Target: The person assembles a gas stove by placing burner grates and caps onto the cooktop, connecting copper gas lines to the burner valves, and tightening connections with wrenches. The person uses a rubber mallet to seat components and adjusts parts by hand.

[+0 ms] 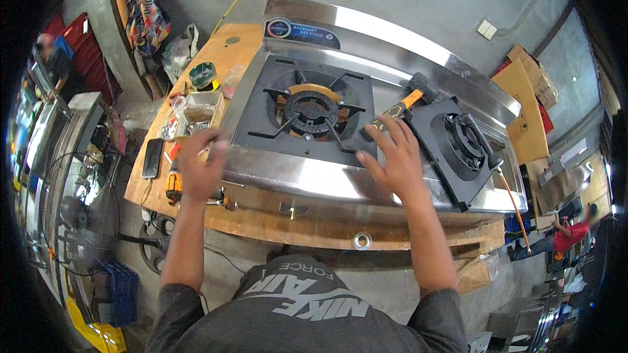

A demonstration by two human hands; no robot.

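Observation:
A steel two-burner gas stove (281,168) fills the workbench in front of me. Its left burner (313,112) sits in a flat black pan support with prongs, while the right black burner plate (451,150) lies askew, tilted over its opening. Between them rests a mallet (411,99) with a black head and an orange-and-black handle. My right hand (399,157) is open, fingers spread, over the stove's front beside the handle's end; I cannot tell if it touches. My left hand (201,165) is above the stove's left front corner, its fingers bent and smeared by motion.
Left on the wooden bench (139,186) are a phone (152,158), an orange-and-black power tool (173,185), a box of small parts (201,110) and a green tape roll (203,75). Cardboard (523,108) leans at right. An orange hose (513,206) hangs there. A fan (78,212) stands left.

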